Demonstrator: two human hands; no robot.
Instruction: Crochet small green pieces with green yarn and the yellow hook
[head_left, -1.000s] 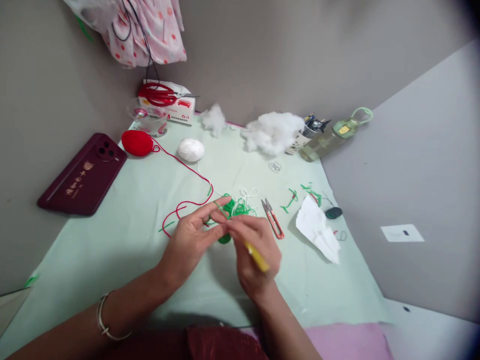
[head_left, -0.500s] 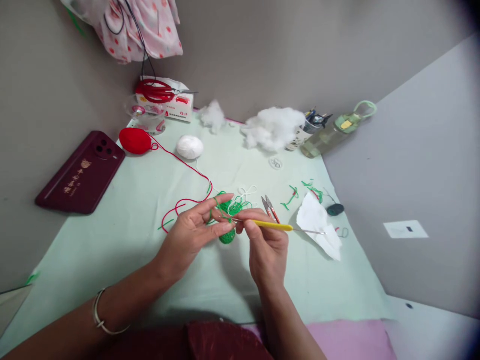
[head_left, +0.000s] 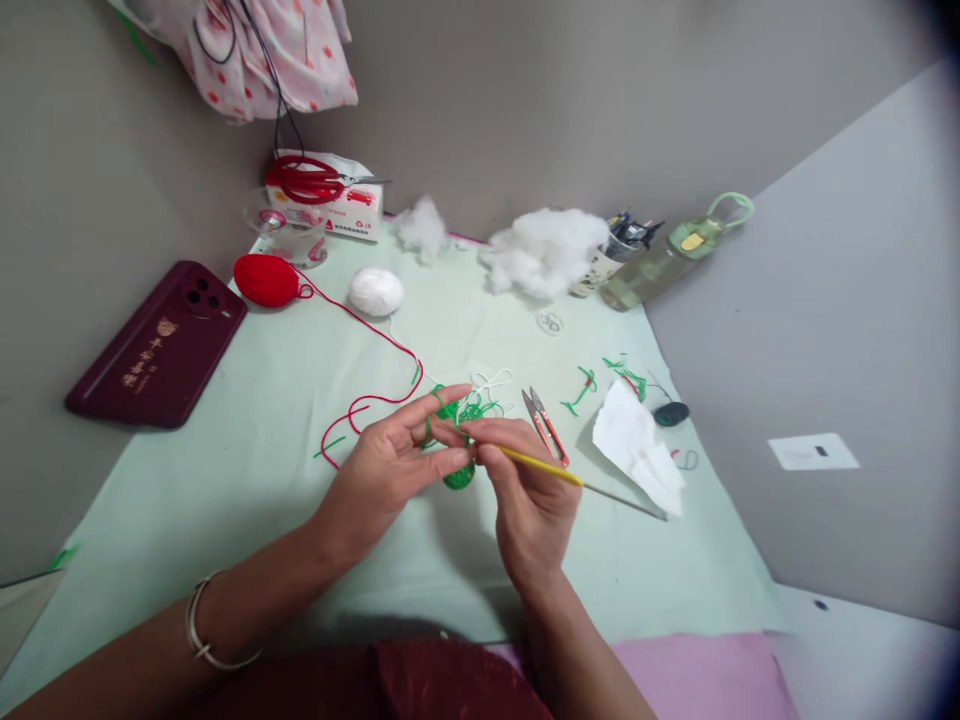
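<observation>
Yarn in green has been worked into at least one close-stitched, rounded part, so the green piece [head_left: 459, 476] looks well past its first loops, though from where I stand I can't count its parts or call it complete. It shows at the middle of the tabletop [head_left: 285, 490], under and between the person's hands, partly hidden by them; whether it hangs or rests there, I can't tell. The left hand [head_left: 386, 470] has thumb and a finger pinched on the green work, while the forefinger stands apart with a green strand [head_left: 439, 397] running round it. The right hand [head_left: 536, 500] has its fingers closed on a yellow-handled hook [head_left: 541, 466], its working end in at that pinch and its bare metal end pointing right and near. So stitching looks unfinished, with the strand uncut as far as I can see. Just beyond lies a tangle of loose green yarn [head_left: 480, 408], with a white strand [head_left: 491, 382] among it. Snipped green ends [head_left: 583, 390] to the right suggest some trimming is done, and the snips [head_left: 546, 425] lie blades-away beside the right hand. Farther off, the white ball [head_left: 376, 292] and red ball [head_left: 266, 281] look to have plenty of yarn left. The big heap of white stuffing [head_left: 546, 252] and its smaller tuft [head_left: 422, 232] sit loose at the far edge; I can't tell if any fills the green part.
</observation>
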